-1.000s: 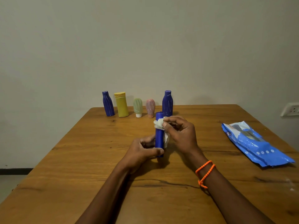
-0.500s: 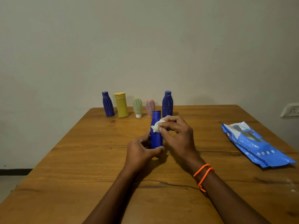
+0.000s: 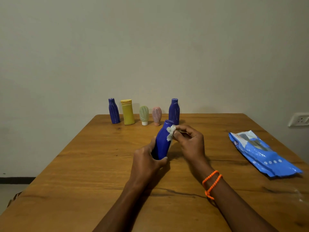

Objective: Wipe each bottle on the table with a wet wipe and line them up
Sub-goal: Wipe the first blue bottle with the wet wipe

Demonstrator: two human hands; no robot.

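Observation:
My left hand point(image 3: 147, 162) grips the lower part of a blue bottle point(image 3: 163, 140), held above the middle of the wooden table point(image 3: 83, 164) and tilted with its top to the right. My right hand point(image 3: 190, 142) pinches a crumpled white wet wipe point(image 3: 170, 131) against the bottle's upper right side. Along the far edge stands a row of bottles: a dark blue one point(image 3: 114, 111), a yellow one point(image 3: 127, 112), a small green one point(image 3: 144, 115), a small pink one point(image 3: 156, 116) and another dark blue one point(image 3: 174, 111).
A blue pack of wet wipes point(image 3: 262, 155) lies on the right side of the table. A wall socket point(image 3: 299, 119) sits on the wall at the far right. The table's left edge drops to the floor.
The held bottle has turned in my left hand and now leans to the right. My right hand with the wipe slid from the cap to the upper side.

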